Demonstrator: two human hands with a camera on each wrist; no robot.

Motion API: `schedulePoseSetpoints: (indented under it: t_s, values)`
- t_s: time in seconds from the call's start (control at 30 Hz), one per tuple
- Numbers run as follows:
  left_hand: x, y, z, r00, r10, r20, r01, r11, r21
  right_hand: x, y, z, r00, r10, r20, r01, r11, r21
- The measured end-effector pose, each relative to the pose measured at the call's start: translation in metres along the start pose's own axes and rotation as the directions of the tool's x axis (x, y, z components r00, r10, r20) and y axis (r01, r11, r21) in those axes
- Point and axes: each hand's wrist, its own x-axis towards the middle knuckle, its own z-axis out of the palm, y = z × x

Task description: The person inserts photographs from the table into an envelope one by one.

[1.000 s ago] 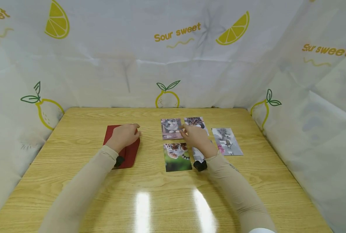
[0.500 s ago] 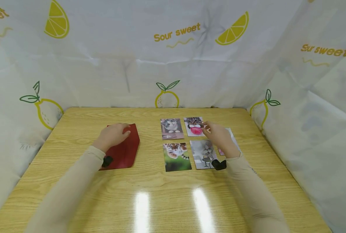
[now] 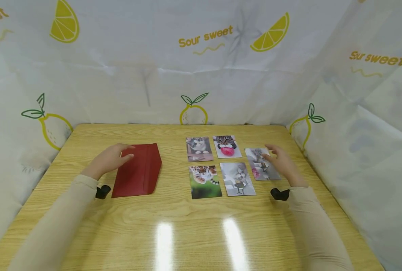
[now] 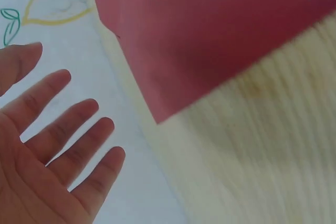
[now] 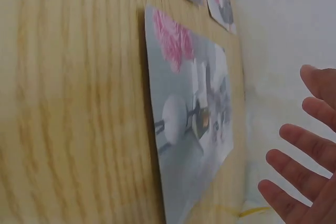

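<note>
Because both grips are released, with the fingers of the left hand point(image 3: 108, 162) and the right hand point(image 3: 282, 164) spread and nothing held, any pick-up is best begun lightly. If the grey picture card point(image 3: 259, 165) below the right hand is to be lifted, it should be pinched by opposite edges, since thin stock could easily be bent or slid along the table point(image 3: 194, 229). The red envelope point(image 3: 134, 173), near the left hand, would be better steadied with little pressure, so that creases are avoided. The card is laid at the right, just beside the second grey card point(image 3: 237, 180), slightly angled; a pale grey scene is printed on it, with pink petals at one corner. The envelope is plain and matt-looking, laid well apart at the left, its tapered end turned toward the cards.
</note>
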Motion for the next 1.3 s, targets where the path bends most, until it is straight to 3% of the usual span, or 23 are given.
schedulePoseSetpoints:
  t_s: [0.2, 0.4, 0.77, 1.1, 1.3]
  values:
    - [-0.007, -0.018, 0.002, 0.999, -0.018, 0.028, 0.02, 0.998, -0.062, 0.003, 0.028, -0.001, 0.997, 0.074, 0.012, -0.075, 0.991, 0.113]
    - [-0.01, -0.029, 0.005, 0.997, -0.045, 0.062, 0.054, 0.987, -0.154, 0.007, 0.041, 0.001, 0.99, 0.127, 0.063, -0.137, 0.971, 0.197]
    - [-0.01, -0.044, 0.011, 0.994, -0.055, 0.092, 0.075, 0.969, -0.236, 0.015, 0.046, 0.006, 0.983, 0.151, 0.102, -0.169, 0.967, 0.189]
    - [-0.005, -0.049, 0.015, 0.992, -0.063, 0.105, 0.085, 0.973, -0.215, 0.019, 0.049, 0.007, 0.969, 0.217, 0.121, -0.232, 0.965, 0.125]
    - [-0.002, -0.05, 0.019, 0.993, -0.079, 0.088, 0.094, 0.979, -0.184, 0.018, 0.048, 0.009, 0.97, 0.211, 0.123, -0.223, 0.97, 0.096]
